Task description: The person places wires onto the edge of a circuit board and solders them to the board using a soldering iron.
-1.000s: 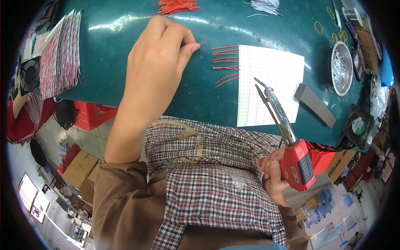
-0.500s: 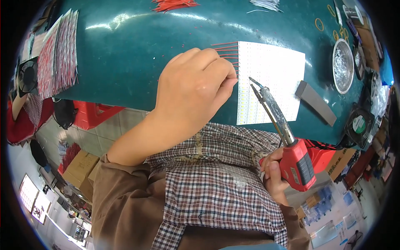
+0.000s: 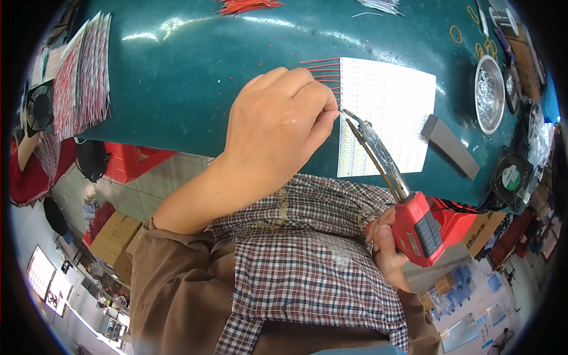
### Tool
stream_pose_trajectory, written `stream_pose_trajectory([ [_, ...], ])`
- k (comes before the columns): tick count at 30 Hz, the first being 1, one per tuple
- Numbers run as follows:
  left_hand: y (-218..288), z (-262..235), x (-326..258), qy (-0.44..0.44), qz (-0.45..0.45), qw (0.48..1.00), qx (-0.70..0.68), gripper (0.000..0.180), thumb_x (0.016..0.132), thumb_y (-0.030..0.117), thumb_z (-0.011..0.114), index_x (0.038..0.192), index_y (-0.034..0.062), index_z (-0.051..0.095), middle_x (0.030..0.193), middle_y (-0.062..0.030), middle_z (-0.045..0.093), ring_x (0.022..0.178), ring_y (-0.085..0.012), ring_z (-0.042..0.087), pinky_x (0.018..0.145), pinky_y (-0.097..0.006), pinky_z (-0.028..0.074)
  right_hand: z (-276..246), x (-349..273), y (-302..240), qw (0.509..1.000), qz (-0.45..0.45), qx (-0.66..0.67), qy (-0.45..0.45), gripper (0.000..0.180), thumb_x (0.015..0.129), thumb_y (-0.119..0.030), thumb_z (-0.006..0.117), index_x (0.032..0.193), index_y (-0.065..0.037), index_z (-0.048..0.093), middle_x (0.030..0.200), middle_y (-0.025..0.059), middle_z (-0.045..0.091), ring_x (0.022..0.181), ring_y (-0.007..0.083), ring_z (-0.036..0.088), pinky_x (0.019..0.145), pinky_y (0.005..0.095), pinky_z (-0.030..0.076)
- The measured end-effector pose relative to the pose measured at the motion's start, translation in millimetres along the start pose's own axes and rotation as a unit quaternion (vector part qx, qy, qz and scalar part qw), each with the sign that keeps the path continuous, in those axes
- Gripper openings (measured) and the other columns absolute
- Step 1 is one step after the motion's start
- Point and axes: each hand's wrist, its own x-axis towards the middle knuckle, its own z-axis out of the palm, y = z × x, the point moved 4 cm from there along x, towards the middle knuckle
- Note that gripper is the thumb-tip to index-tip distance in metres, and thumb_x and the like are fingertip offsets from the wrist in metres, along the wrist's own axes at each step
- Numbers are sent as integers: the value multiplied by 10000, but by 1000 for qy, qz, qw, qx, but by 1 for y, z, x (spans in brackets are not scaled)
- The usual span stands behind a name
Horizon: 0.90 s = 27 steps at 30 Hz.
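A white sheet of LED strip boards [image 3: 393,112] lies on the green table, with several red wires [image 3: 323,66] sticking out from its left edge. At that edge, below the visible wires, my left hand [image 3: 281,115] is closed in a pinch on a thin wire, mostly hidden by the fingers. My right hand [image 3: 387,244] grips the handle of a red soldering iron [image 3: 421,231] with a thin metal feed tube beside its barrel. The iron's tip is at the left edge of the boards, close beside my left fingertips.
A grey block [image 3: 451,147] rests against the boards' right side. Farther right stand a metal bowl [image 3: 490,94] and a small fan [image 3: 510,177]. Red wires [image 3: 248,6] and white wires [image 3: 381,6] lie at the back. Bundled wired strips [image 3: 83,77] hang over the table's left end, near another person's arm [image 3: 26,151].
The soldering iron has moved left and slightly up, bringing its tip from over the boards to their left edge beside my left fingertips. My left hand and the boards have shifted slightly right.
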Motion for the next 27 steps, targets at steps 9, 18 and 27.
stream_pose_trajectory([
  [9,0,2,-2,3,-5,1000,10,138,723,32,745,761,71,619,716,-19,577,638,-183,567,558,-310,438,1,1,1,1000,-9,-3,-11,121,923,-55,562,928,-17,447,767,76,462,473,87,393,478,259,420],
  [18,0,3,-2,3,-6,1000,11,146,721,28,747,767,73,615,721,-18,575,643,-184,570,561,-313,442,-2,0,1,998,-56,-8,4,109,921,-59,550,899,-10,455,755,80,465,463,83,394,465,252,422],
  [27,1,0,0,7,-5,1000,14,154,714,37,754,761,79,613,722,-12,577,658,-192,573,581,-322,441,0,5,-4,996,-84,29,22,117,930,-79,553,908,-7,463,739,73,467,443,77,371,452,252,412],
])
